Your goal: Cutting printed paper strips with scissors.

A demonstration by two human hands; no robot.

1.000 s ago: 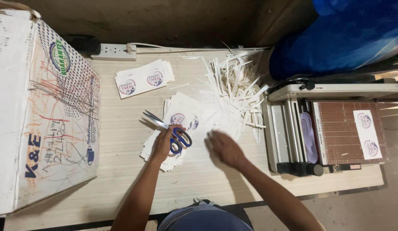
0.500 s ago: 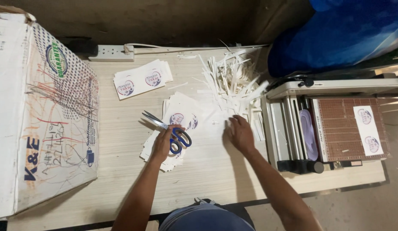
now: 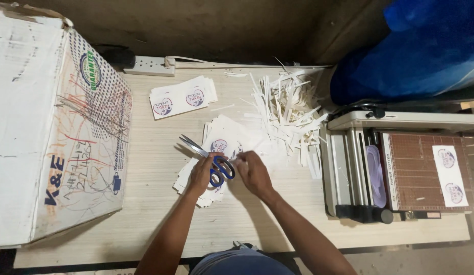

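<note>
On desk (image 3: 145, 203): scissors (image 3: 211, 160), closed carton (image 3: 53, 127)

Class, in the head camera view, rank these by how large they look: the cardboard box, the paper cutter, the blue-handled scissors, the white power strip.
1. cardboard box
2. paper cutter
3. and 4. blue-handled scissors and white power strip: similar length, too close to rank.

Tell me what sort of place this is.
Probably a small print or sticker-cutting workstation. A grey paper cutter with a brown gridded bed sits at the table's edge, thin white paper offcut strips are heaped beside it, and the left hand holds blue-handled scissors over white printed sheets.
</note>
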